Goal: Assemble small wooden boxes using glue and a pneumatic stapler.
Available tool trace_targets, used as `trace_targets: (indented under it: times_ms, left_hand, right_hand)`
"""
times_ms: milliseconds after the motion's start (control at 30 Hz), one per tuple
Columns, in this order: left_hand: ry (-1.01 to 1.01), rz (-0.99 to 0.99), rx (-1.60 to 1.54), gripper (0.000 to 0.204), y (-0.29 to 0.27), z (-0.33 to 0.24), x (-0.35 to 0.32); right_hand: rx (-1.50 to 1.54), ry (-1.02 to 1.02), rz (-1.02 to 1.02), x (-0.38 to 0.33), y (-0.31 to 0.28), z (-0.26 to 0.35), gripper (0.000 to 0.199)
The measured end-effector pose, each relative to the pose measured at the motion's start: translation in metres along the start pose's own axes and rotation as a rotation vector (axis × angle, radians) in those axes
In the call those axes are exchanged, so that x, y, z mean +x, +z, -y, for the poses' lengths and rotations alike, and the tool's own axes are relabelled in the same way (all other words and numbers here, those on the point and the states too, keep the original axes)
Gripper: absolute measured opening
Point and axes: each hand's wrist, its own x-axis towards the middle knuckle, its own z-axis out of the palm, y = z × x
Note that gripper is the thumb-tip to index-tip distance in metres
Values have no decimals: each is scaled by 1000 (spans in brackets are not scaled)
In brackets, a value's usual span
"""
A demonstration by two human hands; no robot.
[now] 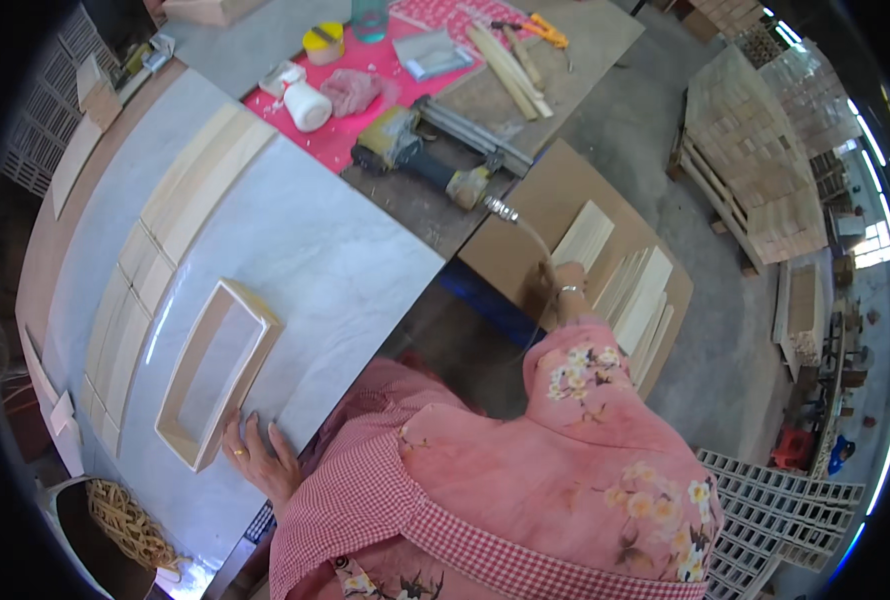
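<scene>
A rectangular wooden frame [245, 375], open in the middle, lies on the marbled grey tabletop [335, 270]. Beside its near right side rests my left hand [258, 455], fingers spread, fingertips at or very close to the wood. My right arm reaches out to the right, over a brown cardboard surface with pale wooden slats [637, 290]. There my right hand [567, 277] is at the near end of a separate slat piece [585, 235]. Its fingers point down and are mostly hidden, so a grip cannot be made out.
A yellow and black air nailer [400, 140] with a hose lies on the bench beyond. Rows of flat wooden boards [150, 250] line the table's left. A glue bottle [308, 107], yellow-lidded tub [323, 43] and sticks [510, 70] sit on pink paper. Pallet stacks [755, 150] stand right.
</scene>
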Motion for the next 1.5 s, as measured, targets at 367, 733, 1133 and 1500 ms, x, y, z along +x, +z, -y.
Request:
trace_targets:
  times_ms: [367, 733, 1133, 1500]
  left_hand:
    - [-51, -21, -29, 27, -5, 4, -3]
    - [-426, -381, -358, 32, -50, 32, -41]
    - [-680, -374, -398, 31, -84, 77, -28]
    - [-586, -346, -333, 20, -87, 80, -6]
  right_hand:
    - [397, -343, -823, -41, -102, 65, 73]
    - [397, -1826, 333, -342, -155, 257, 95]
    - [-345, -2415, 554, -482, -110, 318, 98]
    - [-493, -2386, 514, -475, -97, 330, 94]
